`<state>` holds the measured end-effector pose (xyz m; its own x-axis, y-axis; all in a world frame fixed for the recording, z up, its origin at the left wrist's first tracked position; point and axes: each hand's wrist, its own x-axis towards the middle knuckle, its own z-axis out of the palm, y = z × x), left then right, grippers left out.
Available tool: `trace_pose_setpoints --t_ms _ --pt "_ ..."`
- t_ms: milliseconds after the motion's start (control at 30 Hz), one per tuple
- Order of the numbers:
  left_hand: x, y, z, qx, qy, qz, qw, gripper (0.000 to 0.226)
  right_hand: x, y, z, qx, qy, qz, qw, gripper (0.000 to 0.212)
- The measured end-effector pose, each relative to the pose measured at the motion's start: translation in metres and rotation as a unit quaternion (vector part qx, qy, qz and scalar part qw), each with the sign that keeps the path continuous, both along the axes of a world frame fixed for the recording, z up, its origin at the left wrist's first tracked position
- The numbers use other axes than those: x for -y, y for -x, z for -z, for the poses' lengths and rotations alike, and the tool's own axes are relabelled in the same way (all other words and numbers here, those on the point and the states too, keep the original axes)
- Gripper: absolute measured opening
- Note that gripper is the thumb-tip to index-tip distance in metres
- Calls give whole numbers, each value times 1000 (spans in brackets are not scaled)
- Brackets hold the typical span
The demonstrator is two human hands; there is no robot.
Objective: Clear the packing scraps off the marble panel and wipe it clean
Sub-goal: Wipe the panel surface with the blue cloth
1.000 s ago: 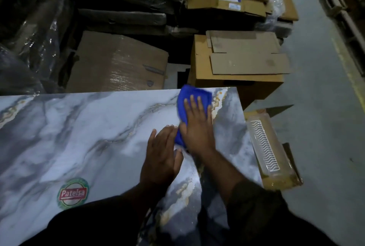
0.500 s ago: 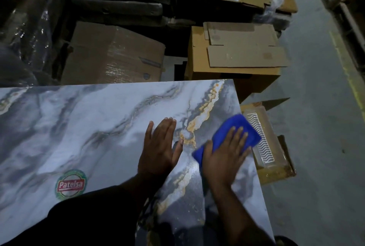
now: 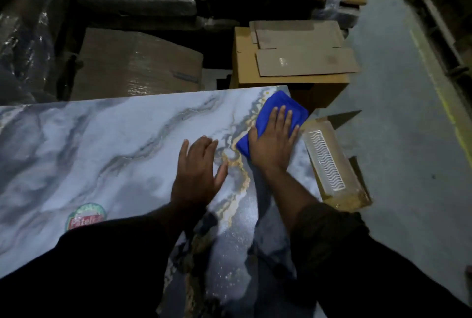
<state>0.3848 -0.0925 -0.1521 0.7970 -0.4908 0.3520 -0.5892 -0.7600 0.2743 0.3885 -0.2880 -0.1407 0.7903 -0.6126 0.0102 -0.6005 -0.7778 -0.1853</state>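
Swept blue microfibre cloth point(image 3: 277, 113) back toward 1 o'clock corner; right hand point(image 3: 273, 144) flat, pressing; left hand point(image 3: 198, 174) spread on marble panel point(image 3: 102, 144). Wiping ongoing.

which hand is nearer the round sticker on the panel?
Left. The left hand lies flat on the panel, up and right of the sticker. The right hand is farther right, pressing the blue cloth near the far right corner.

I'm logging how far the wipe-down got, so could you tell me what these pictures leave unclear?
Head view only:
- Round sticker on the marble panel: blurred, lower part behind the left sleeve.
- Near panel edge: covered by both dark sleeves.
- Blue cloth: middle hidden under the right hand.
- Dust or smears: too dim to judge.
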Motion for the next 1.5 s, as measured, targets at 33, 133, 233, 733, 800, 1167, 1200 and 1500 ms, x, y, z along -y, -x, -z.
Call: trace_pose_setpoints --t_ms 33,133,233,733,800,1167,1200,1500 --pt "0 0 3 12 10 2 1000 48 -7 18 -1 5 -1 10 1000 82" --pt "-2 -1 2 -10 7 8 1000 47 -26 74 -1 2 2 33 999 84" --pt "-1 2 -4 23 -56 18 998 40 -46 141 0 -5 3 64 998 82" --pt "-47 244 -11 -80 -68 82 991 57 -158 366 -5 -18 -15 209 978 82" --pt "-63 261 -10 -80 -61 80 992 54 -169 361 -5 -14 -17 198 980 84" --pt "-112 177 -6 -59 -46 -16 997 61 -200 279 -3 -16 -4 81 997 89" --pt "-113 164 -4 -60 -43 -29 997 61 -196 266 -2 -15 -6 77 997 89" --pt "-92 72 11 -47 -11 -114 992 63 -148 125 4 -14 4 -5 1000 90"
